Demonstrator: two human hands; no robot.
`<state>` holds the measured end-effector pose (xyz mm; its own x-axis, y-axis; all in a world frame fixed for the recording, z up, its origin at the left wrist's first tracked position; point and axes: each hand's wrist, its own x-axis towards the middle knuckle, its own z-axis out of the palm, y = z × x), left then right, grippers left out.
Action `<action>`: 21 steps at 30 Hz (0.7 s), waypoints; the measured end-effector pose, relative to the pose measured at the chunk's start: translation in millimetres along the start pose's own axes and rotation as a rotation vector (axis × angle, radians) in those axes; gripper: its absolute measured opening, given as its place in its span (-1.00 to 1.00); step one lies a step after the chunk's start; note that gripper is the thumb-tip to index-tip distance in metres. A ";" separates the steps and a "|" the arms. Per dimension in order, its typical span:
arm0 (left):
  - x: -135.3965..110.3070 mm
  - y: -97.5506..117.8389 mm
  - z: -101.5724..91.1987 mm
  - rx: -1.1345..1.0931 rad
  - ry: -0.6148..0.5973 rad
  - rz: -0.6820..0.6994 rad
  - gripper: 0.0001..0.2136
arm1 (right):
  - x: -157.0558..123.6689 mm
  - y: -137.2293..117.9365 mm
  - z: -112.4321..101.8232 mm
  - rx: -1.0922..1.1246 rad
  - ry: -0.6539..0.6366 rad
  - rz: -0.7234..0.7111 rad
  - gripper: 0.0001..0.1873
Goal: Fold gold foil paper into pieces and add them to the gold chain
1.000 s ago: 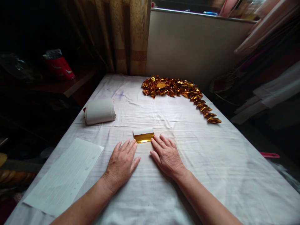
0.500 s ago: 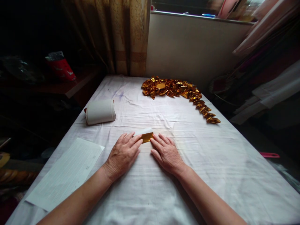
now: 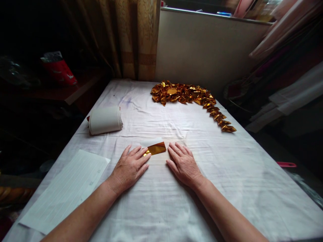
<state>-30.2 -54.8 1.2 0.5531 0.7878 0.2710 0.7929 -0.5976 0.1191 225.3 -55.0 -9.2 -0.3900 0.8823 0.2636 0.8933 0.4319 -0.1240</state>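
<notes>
A small piece of gold foil paper [image 3: 156,148] lies folded on the white cloth, its gold side toward me and a pale strip along its far side. My left hand [image 3: 130,165] rests flat with fingers spread, the fingertips on the foil paper's left end. Just off the right end lies my right hand [image 3: 183,162], palm down with its fingers stretched out and nothing in them. The underside of the foil paper is hidden.
A curved stack of paper [image 3: 105,120] stands at the left. A lined paper sheet [image 3: 68,190] lies at the near left, partly under my left forearm. Folded gold foil pieces [image 3: 186,93] form a curved chain at the back right. The cloth-covered table [image 3: 242,188] ends before dark surroundings.
My right hand has slid off the foil paper to the right. My left hand has shifted slightly left and toward me, so more of the gold side shows.
</notes>
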 end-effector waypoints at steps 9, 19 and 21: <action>0.2 9.6 5.3 -0.065 0.053 -0.052 -0.70 | 17.8 -28.5 -6.9 0.185 0.092 -0.176 -0.64; 7.6 -6.4 0.4 -0.173 0.095 -0.096 -0.85 | 33.3 -32.2 10.7 0.352 0.110 -0.148 -0.71; 9.6 -6.8 0.1 -0.163 0.117 -0.075 -0.86 | 33.3 -31.9 13.5 0.353 0.118 -0.142 -0.71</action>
<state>-30.2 -43.2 3.0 0.4532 0.8139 0.3635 0.7735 -0.5618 0.2934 180.7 -36.9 -9.4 -0.4575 0.7904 0.4073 0.6924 0.6041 -0.3945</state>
